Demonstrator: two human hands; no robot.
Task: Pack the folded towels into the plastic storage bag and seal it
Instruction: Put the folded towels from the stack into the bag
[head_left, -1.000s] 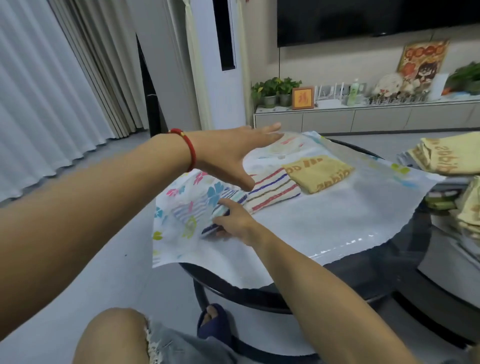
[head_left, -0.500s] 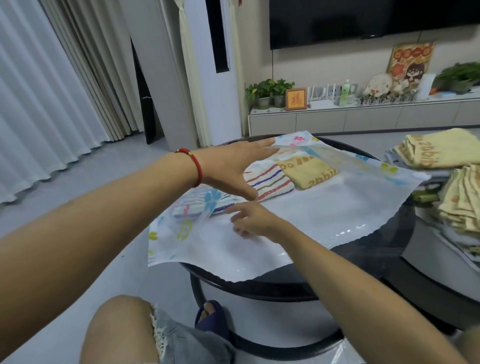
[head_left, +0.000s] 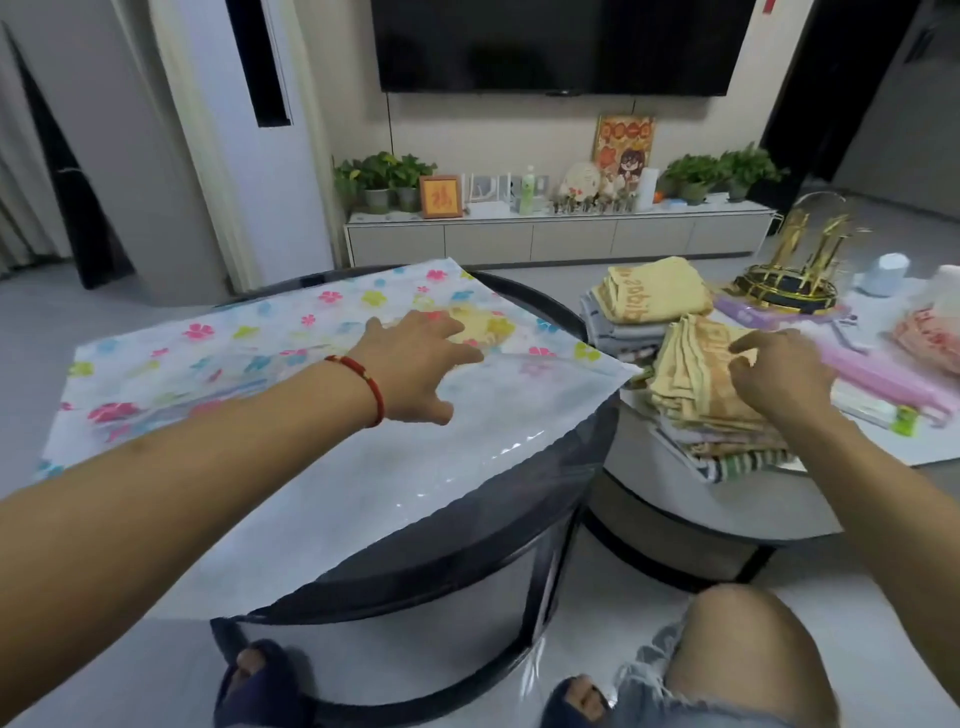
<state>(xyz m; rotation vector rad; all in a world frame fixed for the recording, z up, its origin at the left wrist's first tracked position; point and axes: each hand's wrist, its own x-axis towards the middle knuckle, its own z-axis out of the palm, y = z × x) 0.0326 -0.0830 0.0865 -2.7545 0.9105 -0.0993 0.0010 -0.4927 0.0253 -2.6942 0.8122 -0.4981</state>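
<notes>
Round dark-rimmed table (head_left: 524, 296) in front, nearly covered by the flower-printed plastic storage bag (head_left: 218, 353), lying flat. Bag's near wavy edge overhanging the table rim toward the knees; right corner of the bag poking past the rim toward the lower white table (head_left: 727, 514) just beside. Narrow gap between the two tables, grey floor open at far left and beyond the bag.

Inside the bag: a yellow towel (head_left: 483, 327) showing through the film at the far right part, and a fainter striped shape near the left part (colours blurred by the plastic, cannot tell how it is folded).

Left hand (head_left: 421, 364), red cord bracelet (head_left: 363, 384) at the wrist, resting flat on top of the bag just beside the yellow towel, fingers straight and spread, gripping nothing.

Right hand (head_left: 779, 374) over the near towel stack (head_left: 706, 395) on the lower table, fingers curled down at the top yellow towel; touching the cloth, but whether pinching it cannot be told from this angle. Second towel stack (head_left: 649, 306) behind, yellow lettered towel on top, grey folded ones beneath.

Further right on the lower table: a gold-framed ornament (head_left: 800, 270), a pink flat packet (head_left: 883, 374), a white round object blurred at the edge. Right edge of that table cut off by the frame. Table legs partly hidden behind knees and slippered feet (head_left: 260, 686).
</notes>
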